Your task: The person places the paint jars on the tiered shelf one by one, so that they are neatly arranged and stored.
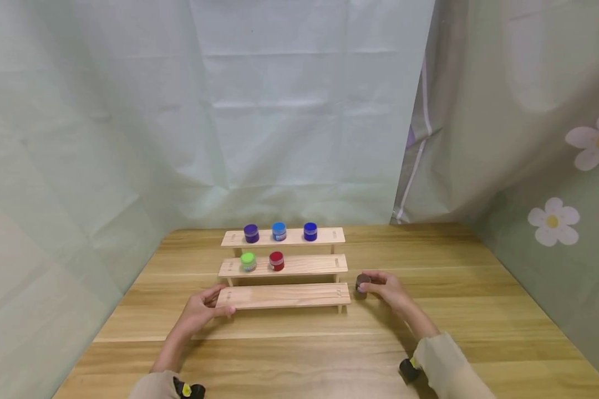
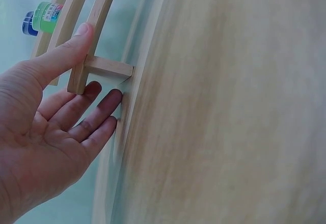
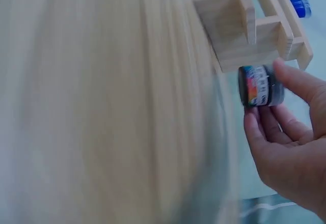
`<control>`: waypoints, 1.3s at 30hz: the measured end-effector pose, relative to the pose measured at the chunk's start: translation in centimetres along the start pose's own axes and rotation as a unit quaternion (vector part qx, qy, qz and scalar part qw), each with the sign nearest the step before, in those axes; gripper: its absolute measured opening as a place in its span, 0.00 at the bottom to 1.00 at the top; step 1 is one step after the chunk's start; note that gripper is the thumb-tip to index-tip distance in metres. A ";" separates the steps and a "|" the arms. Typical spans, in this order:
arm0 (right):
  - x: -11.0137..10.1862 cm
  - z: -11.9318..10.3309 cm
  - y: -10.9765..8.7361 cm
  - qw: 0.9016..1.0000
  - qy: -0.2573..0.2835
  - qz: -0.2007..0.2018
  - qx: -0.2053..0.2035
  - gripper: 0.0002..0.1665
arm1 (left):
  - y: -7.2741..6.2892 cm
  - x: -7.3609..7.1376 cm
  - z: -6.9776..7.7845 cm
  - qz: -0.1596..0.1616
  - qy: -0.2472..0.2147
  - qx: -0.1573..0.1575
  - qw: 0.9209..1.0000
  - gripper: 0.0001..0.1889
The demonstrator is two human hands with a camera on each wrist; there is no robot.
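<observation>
At the right end of the lowest step, my right hand point(image 1: 390, 289) pinches a small dark paint jar point(image 1: 363, 283) between thumb and fingers. Its label faces the camera in the right wrist view, where the jar point(image 3: 261, 85) is tipped sideways in the picture. My left hand point(image 1: 199, 310) grips the left end of the front wooden shelf point(image 1: 284, 296), thumb along its front edge and fingers around the end. On the middle shelf point(image 1: 314, 264) stand a light green jar point(image 1: 248, 261) and a red jar point(image 1: 277, 261).
The back shelf point(image 1: 324, 236) carries a purple jar point(image 1: 251, 233), a light blue jar point(image 1: 279, 231) and a dark blue jar point(image 1: 310, 231). All three shelves stand on a wood-grain table point(image 1: 289, 360). Pale curtains point(image 1: 299, 122) hang behind and at both sides.
</observation>
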State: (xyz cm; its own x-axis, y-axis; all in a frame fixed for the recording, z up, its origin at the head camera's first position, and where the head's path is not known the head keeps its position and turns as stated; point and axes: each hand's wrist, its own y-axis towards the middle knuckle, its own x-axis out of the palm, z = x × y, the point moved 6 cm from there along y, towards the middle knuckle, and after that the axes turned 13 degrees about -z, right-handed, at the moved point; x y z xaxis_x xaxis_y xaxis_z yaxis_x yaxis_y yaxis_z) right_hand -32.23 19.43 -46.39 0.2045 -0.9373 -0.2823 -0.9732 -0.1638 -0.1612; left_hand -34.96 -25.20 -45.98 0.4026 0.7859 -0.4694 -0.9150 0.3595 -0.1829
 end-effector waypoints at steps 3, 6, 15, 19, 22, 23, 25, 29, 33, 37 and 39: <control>-0.8 -1.3 -0.3 0.999 -0.021 0.021 -0.011 0.32 | 0.0 0.0 -0.2 0.003 -0.004 -0.003 1.000 0.42; -1.4 -3.0 -0.6 0.999 -0.017 0.038 -0.026 0.31 | 0.1 0.0 -0.2 0.001 0.001 0.001 1.000 0.42; -1.1 -7.3 0.0 0.998 0.007 0.028 -0.063 0.31 | 0.1 -0.2 0.3 -0.002 0.013 0.000 1.000 0.43; 0.1 -8.5 0.7 0.997 0.017 0.018 -0.070 0.30 | 0.2 -0.3 0.3 -0.001 0.015 -0.002 1.000 0.43; 1.2 -9.0 1.4 0.997 0.026 0.014 -0.074 0.29 | 0.2 -0.2 0.2 -0.005 0.013 0.001 1.000 0.43; 1.7 -9.1 1.7 0.997 0.028 0.013 -0.074 0.29 | 0.2 -0.2 0.2 -0.006 0.008 0.002 1.000 0.42; 2.5 -9.2 2.2 0.997 0.035 0.010 -0.075 0.29 | 0.1 -0.1 0.0 -0.010 -0.001 0.005 1.000 0.42; 4.3 -9.7 3.0 0.996 0.037 -0.003 -0.076 0.27 | 0.1 0.0 -0.3 -0.009 -0.009 0.006 1.000 0.43; 5.8 -10.4 3.5 0.996 0.031 -0.013 -0.083 0.26 | 0.3 0.0 -0.5 -0.003 0.000 -0.002 1.000 0.43; 7.0 -10.8 4.2 0.995 0.026 -0.019 -0.090 0.25 | 0.5 0.0 -0.5 -0.001 -0.009 -0.005 1.000 0.43; 7.4 -10.9 4.5 0.995 0.024 -0.020 -0.093 0.24 | 0.5 0.0 -0.4 -0.004 -0.014 -0.002 1.000 0.44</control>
State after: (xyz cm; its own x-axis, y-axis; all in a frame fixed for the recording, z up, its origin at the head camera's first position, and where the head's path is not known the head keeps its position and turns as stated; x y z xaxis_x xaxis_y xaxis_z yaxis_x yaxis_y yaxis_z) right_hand -36.25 8.43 -38.87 0.2420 -0.9421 -0.2320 -0.9681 -0.2504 0.0070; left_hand -35.44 -25.23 -46.41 0.4098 0.7970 -0.4437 -0.9121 0.3632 -0.1900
